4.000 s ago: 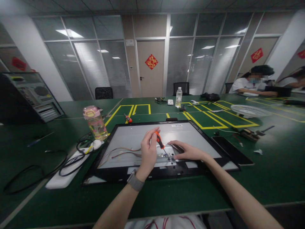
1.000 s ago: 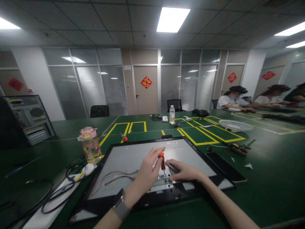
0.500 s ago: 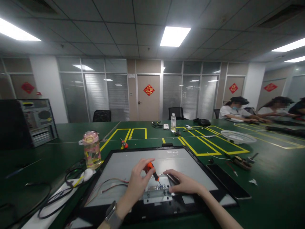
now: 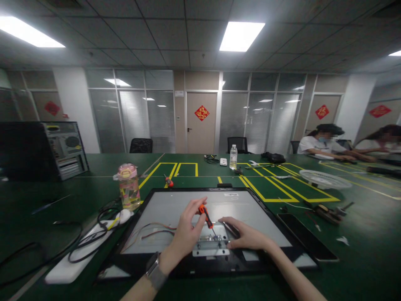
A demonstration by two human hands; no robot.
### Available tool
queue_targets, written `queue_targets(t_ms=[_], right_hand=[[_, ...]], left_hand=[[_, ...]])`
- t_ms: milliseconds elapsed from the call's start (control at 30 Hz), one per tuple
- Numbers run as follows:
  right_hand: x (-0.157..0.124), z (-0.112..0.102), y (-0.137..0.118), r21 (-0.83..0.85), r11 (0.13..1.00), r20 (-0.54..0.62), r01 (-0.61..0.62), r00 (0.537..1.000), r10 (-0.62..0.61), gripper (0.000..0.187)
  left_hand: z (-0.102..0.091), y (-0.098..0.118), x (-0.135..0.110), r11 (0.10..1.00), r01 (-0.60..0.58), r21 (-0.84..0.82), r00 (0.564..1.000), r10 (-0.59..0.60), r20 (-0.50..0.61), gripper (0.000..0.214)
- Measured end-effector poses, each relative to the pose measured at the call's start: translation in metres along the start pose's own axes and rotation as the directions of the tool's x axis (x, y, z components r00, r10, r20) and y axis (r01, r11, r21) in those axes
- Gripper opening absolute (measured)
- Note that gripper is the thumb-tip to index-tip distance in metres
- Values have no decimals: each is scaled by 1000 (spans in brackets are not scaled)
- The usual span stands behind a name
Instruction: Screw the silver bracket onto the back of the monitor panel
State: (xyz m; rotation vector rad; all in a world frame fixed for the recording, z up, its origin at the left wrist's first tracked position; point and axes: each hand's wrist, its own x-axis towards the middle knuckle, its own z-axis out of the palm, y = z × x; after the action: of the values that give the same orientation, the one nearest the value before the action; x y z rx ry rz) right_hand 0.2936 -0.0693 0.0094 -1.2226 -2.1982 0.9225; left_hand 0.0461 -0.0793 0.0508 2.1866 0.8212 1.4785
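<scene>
Orange-black screwdriver (image 4: 205,215) had tilted leftward from near-upright | left hand (image 4: 187,230) clamped on it | long axis sloped down-right to metal bracket (image 4: 210,252) | right hand (image 4: 247,235) beside bracket, fingers apart.

Open-sided computer tower (image 4: 53,150) is standing at left, pink-lidded drinking bottle (image 4: 128,190) is standing near white power strip (image 4: 66,268), clear water bottle (image 4: 233,158) standing farther back, red diamond door sign (image 4: 202,113) hanging behind, person (image 4: 308,145) sitting at right.

Grey panel (image 4: 169,204), black-edged: lies flat on desk (image 4: 369,271). Silver bracket (image 4: 206,252): sits toward panel's near edge. Orange-and-black screwdriver (image 4: 206,216): slants, handle up and left, shaft down to bracket.
</scene>
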Motion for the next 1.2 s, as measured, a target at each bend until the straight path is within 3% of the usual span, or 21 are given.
queue_targets(t_ms=[233, 400, 567, 700, 800, 933, 1100, 1200], right_hand=[[0, 0, -2, 1, 1000, 4, -21, 1000, 21, 79], [0, 0, -1, -8, 1000, 6, -14, 1000, 14, 77], [0, 0, 1, -1, 1000, 8, -17, 1000, 17, 77], [1, 1, 5, -5, 1000, 2, 11, 1000, -11, 77], [1, 1, 8, -5, 1000, 2, 12, 1000, -12, 77], [2, 1, 8, -13, 1000, 2, -3, 1000, 3, 78], [1, 1, 7, -37, 999, 9, 6, 1000, -6, 77], [1, 0, 7, -38, 999, 18, 8, 1000, -7, 76]], left_hand=[[8, -1, -6, 1000, 18, -3, 993, -18, -120, 23], [10, 2, -8, 996, 23, -86, 998, -28, -57, 38], [10, 4, -8, 999, 21, -43, 995, -26, -100, 27], [12, 7, -10, 995, 37, -90, 999, -40, -31, 37], [14, 5, -10, 988, 74, -138, 997, -78, -20, 40], [16, -2, -7, 975, 141, -170, 983, -158, -89, 36], [9, -14, 5, 876, 230, -423, 929, -327, -173, 36], [0, -17, 10, 858, 236, -456, 910, -360, -206, 39]])
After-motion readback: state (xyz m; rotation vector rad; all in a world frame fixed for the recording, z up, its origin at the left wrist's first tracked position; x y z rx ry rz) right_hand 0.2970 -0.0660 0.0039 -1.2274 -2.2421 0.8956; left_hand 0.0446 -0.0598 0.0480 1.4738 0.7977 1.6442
